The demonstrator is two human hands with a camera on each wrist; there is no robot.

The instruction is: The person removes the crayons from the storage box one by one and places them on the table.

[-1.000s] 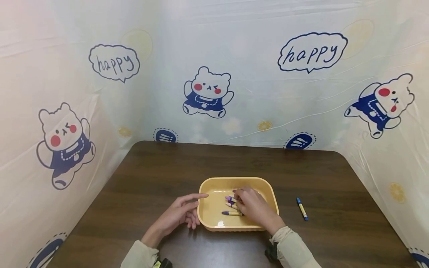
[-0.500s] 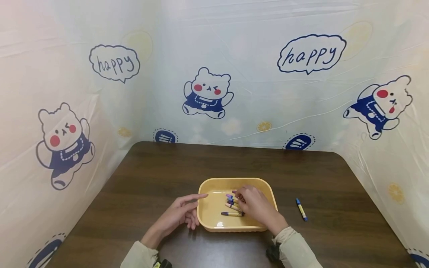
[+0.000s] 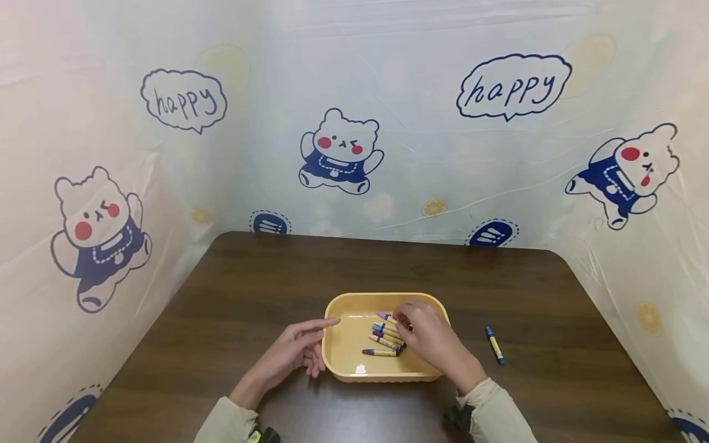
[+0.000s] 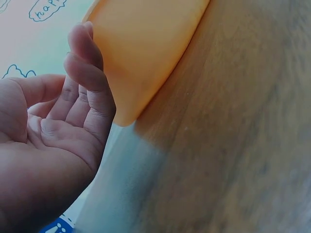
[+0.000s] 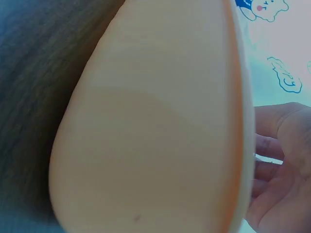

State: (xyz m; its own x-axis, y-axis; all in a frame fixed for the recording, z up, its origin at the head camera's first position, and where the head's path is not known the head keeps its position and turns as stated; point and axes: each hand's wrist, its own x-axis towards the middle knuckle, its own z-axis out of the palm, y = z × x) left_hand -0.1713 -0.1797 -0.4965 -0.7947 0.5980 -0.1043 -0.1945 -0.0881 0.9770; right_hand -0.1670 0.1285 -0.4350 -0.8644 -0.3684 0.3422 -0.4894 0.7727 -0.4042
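Observation:
A yellow plastic box (image 3: 349,374) stands on the table, with several crayons (image 3: 382,352) in yellow wrappers lying roughly side by side on its floor. My right hand (image 3: 434,341) reaches over the box's right side, its curled fingers on a lilac-tipped crayon (image 3: 383,316) at the far end of the row. Those fingertips partly cover the crayons' right ends; in the right wrist view the box wall (image 5: 146,145) hides them. Fingers relaxed, my left hand (image 3: 288,354) rests against the box's left side, with one finger over the rim. Nothing lies in the left palm (image 4: 63,136).
A blue-ended crayon (image 3: 495,346) lies apart on the dark wooden table (image 3: 266,271), right of the box. Printed cloth (image 3: 343,74) hangs around the table's back and sides.
My right hand has shifted slightly right relative to the box, and the lilac-tipped crayon has moved farther back with it. More of the other crayons now shows. The left hand stays put.

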